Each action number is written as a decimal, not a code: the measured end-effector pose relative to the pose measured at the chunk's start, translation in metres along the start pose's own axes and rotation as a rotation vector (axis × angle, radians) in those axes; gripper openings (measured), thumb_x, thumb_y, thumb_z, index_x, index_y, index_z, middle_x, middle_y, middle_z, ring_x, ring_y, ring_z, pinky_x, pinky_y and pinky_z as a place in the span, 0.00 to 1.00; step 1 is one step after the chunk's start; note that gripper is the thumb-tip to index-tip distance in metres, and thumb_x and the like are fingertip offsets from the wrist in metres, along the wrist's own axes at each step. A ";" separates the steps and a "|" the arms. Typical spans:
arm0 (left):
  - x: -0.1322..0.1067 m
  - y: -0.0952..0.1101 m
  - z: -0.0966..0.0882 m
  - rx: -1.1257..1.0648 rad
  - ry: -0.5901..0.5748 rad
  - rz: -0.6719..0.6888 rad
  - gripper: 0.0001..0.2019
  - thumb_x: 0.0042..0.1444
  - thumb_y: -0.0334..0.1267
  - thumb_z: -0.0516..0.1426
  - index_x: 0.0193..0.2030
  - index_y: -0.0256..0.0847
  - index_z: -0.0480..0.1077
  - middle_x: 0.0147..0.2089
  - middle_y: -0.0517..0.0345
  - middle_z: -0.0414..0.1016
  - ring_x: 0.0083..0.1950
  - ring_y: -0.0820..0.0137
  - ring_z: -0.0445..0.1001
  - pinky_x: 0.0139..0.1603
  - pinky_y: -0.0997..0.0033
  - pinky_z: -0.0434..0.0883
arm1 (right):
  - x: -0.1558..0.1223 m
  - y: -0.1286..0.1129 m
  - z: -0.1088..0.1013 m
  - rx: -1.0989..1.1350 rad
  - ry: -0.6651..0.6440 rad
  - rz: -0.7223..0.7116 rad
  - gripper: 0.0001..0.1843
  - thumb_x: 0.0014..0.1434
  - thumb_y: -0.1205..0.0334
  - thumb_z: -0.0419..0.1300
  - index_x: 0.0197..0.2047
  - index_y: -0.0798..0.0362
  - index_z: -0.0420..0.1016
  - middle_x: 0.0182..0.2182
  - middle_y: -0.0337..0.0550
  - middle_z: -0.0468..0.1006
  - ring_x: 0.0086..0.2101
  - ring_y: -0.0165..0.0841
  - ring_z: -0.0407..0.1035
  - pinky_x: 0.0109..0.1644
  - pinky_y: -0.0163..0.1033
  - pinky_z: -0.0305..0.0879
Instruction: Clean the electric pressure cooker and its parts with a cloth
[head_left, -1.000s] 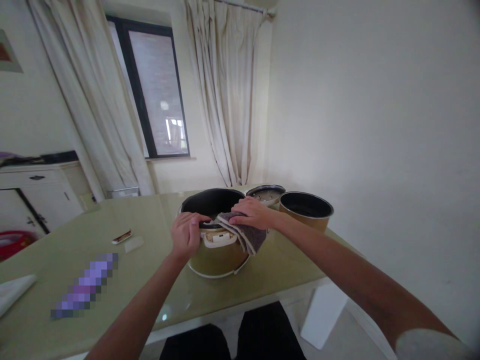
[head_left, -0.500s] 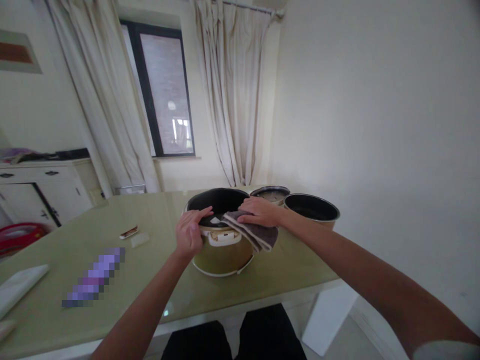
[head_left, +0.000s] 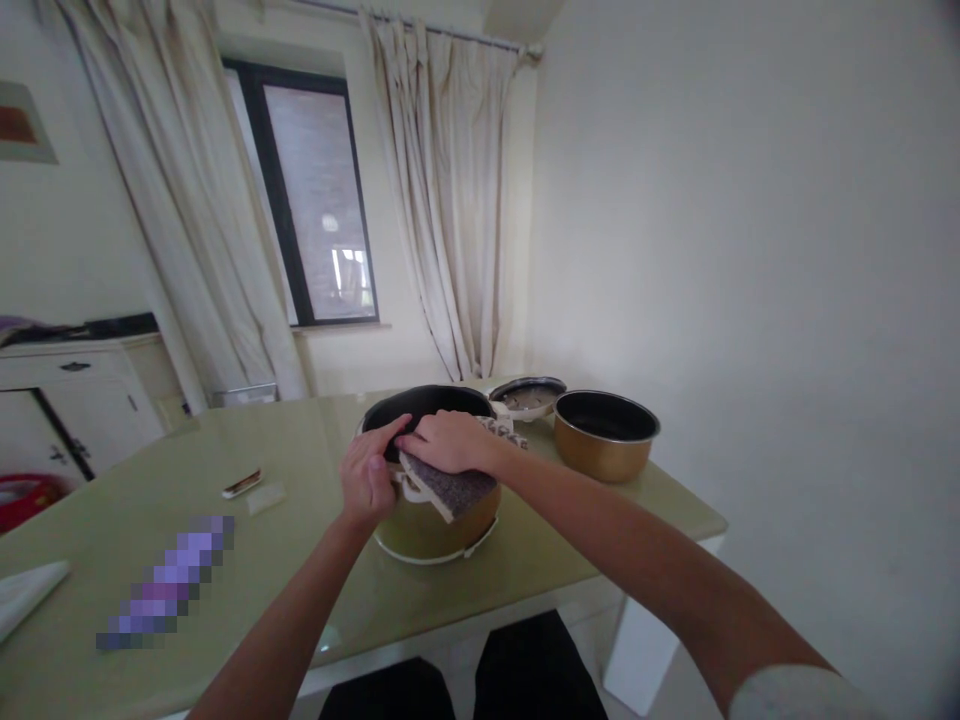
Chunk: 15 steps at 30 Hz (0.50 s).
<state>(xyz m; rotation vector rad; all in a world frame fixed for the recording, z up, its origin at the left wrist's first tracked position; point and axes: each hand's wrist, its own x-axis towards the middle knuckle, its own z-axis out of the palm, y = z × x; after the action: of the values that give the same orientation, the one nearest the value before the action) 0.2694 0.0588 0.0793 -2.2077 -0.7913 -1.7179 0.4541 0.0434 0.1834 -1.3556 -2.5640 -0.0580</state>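
Observation:
A gold rice cooker body [head_left: 435,535] with a dark inside stands on the table before me. My left hand [head_left: 367,482] grips its left rim, fingers over the edge and thumb on the near side. My right hand [head_left: 452,442] presses a folded grey-brown cloth [head_left: 459,490] against the near rim; part of the cloth hangs down the front and covers most of the white latch. To the right sits the gold inner pot [head_left: 604,458], black inside. A round lid [head_left: 529,398] lies behind, its underside facing up.
The greenish table [head_left: 300,575] ends close to my legs and at a corner on the right. On its left are a pixelated purple item [head_left: 169,585], a small red-and-white object [head_left: 242,484], a pale flat piece [head_left: 266,498] and a white item [head_left: 30,590].
My right hand has moved the cloth left along the near rim, close to my left hand, and it now covers the latch. The left hand stays on the rim. The view has shifted slightly.

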 end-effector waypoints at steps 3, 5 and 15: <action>0.002 -0.002 -0.003 0.022 -0.057 0.014 0.28 0.76 0.45 0.37 0.61 0.39 0.75 0.50 0.44 0.84 0.51 0.59 0.81 0.54 0.55 0.72 | -0.014 0.028 0.000 0.020 -0.001 -0.159 0.37 0.74 0.32 0.45 0.47 0.52 0.85 0.42 0.53 0.86 0.41 0.42 0.79 0.44 0.42 0.67; 0.004 -0.003 -0.005 0.029 -0.098 0.025 0.28 0.76 0.44 0.38 0.52 0.40 0.79 0.40 0.47 0.83 0.41 0.60 0.79 0.47 0.57 0.71 | -0.025 0.060 -0.001 -0.015 0.003 -0.303 0.36 0.75 0.34 0.45 0.42 0.53 0.84 0.38 0.51 0.85 0.39 0.39 0.77 0.46 0.41 0.65; 0.009 0.004 -0.005 0.018 -0.056 0.028 0.24 0.74 0.39 0.41 0.34 0.43 0.74 0.30 0.52 0.79 0.33 0.63 0.73 0.41 0.58 0.67 | -0.015 0.091 -0.005 -0.045 -0.028 -0.177 0.35 0.77 0.39 0.45 0.43 0.53 0.87 0.41 0.50 0.87 0.42 0.38 0.77 0.47 0.40 0.64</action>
<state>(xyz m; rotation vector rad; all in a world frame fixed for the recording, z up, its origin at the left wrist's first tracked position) 0.2691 0.0559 0.0898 -2.2531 -0.7819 -1.6366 0.5373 0.0821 0.1774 -1.1479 -2.7157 -0.1297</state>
